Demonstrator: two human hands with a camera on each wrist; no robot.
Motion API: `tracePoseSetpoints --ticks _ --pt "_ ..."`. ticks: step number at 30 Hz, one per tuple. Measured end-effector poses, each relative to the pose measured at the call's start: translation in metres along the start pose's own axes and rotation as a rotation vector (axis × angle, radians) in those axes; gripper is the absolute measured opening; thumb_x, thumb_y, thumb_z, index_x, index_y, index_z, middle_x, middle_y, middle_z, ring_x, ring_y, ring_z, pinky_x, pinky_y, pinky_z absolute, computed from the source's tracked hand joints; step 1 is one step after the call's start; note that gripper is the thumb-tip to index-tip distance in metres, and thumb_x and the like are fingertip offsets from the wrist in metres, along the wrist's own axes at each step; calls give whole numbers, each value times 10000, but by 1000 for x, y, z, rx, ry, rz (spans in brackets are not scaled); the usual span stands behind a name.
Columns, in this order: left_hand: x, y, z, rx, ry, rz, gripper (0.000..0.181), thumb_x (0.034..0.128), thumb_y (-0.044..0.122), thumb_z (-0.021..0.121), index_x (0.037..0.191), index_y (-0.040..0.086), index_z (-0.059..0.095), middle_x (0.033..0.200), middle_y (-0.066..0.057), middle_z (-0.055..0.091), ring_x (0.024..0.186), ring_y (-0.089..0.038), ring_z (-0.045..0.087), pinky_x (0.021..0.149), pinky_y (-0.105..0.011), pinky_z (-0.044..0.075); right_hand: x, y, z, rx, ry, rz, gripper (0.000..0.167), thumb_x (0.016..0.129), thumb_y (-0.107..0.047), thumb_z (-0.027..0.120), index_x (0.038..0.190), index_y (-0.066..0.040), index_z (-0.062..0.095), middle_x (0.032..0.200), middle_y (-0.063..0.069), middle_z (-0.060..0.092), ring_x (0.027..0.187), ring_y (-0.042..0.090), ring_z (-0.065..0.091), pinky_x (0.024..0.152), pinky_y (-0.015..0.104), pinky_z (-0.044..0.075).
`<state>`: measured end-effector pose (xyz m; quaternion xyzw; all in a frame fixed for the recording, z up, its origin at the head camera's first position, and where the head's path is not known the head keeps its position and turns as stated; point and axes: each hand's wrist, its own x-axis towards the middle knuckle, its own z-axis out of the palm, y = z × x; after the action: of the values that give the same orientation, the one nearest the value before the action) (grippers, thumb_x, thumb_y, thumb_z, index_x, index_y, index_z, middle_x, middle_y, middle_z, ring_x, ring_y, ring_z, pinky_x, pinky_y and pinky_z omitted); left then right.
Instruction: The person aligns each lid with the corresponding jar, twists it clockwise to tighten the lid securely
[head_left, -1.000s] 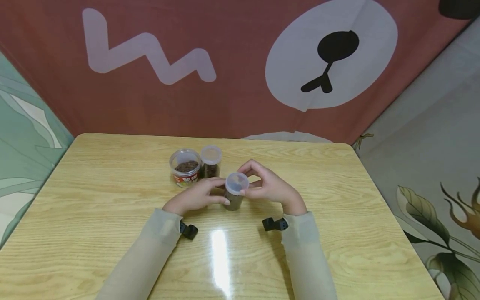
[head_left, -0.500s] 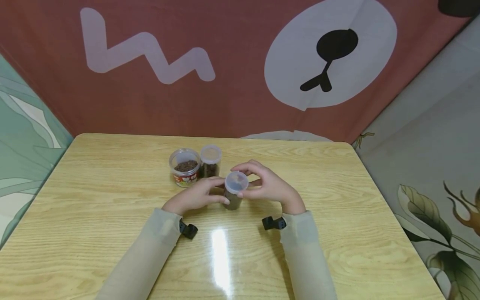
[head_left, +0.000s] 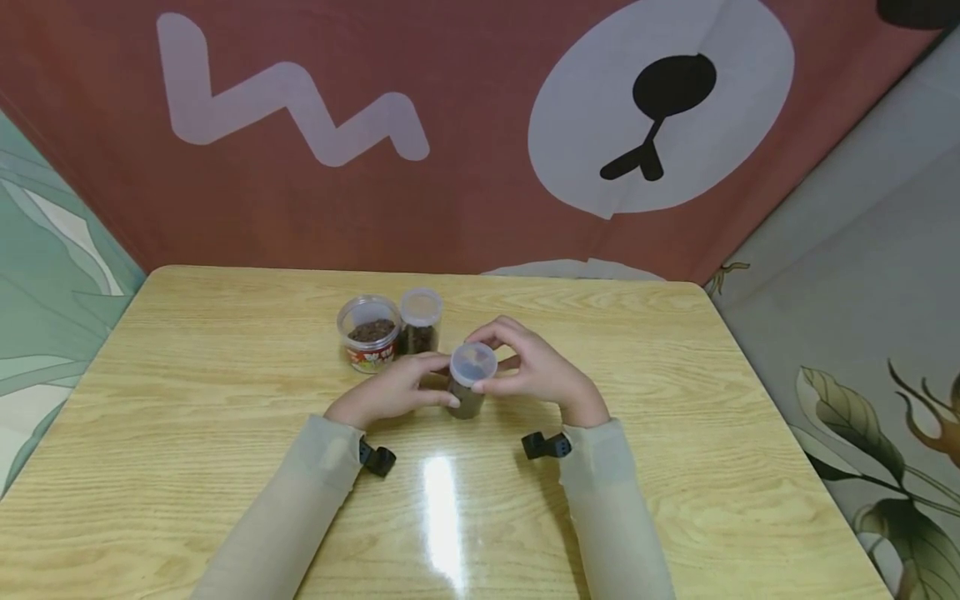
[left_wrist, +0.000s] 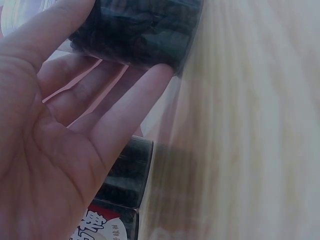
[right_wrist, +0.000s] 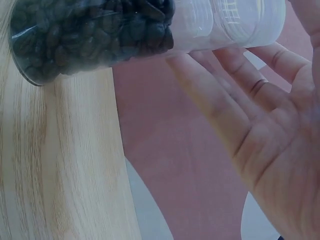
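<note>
A clear round jar (head_left: 467, 403) of dark, bean-like pieces stands upright on the table with its translucent lid (head_left: 474, 364) on. My left hand (head_left: 386, 390) holds the jar's body from the left, thumb in front and fingers behind. From the other side my right hand (head_left: 543, 373) grips the lid between thumb and fingers. The right wrist view shows the dark pieces (right_wrist: 100, 37) filling the lower part of the jar, with clear space under the lid (right_wrist: 272, 22). In the left wrist view my left hand (left_wrist: 65, 135) curves around the dark-filled jar (left_wrist: 140, 32).
Behind the left hand stand a second lidded jar (head_left: 422, 321) with dark contents and a wide tub (head_left: 372, 350) of brown pieces with a colourful label. They stand close together. The wooden table (head_left: 247, 333) ends at a printed cloth (head_left: 480, 208) at the back.
My right fingers have shifted slightly to the left around the lid, then back a little. The left hand and the jar stay in place.
</note>
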<state>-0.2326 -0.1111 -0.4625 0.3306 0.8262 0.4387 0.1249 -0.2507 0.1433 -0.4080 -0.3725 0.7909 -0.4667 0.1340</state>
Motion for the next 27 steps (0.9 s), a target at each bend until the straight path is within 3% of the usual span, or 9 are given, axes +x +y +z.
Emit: tracePoseSetpoints --ticks 15,27 --pt "0 -1 -1 -13 8 27 547 947 265 746 1437 98 570 1423 -76 587 1299 -242 557 1092 -459 464 1 -2 0 -42 19 -9 472 841 -136 853 1255 -144 627 1185 9 573 1101 203 568 842 368 609" --pt "-1 5 -3 -6 -7 2 525 958 288 731 1426 106 580 1418 -79 582 1295 -246 557 1079 -467 474 0 -2 0 -45 27 7 472 839 -152 851 1254 -171 626 1189 -14 574 1097 199 567 862 407 596"
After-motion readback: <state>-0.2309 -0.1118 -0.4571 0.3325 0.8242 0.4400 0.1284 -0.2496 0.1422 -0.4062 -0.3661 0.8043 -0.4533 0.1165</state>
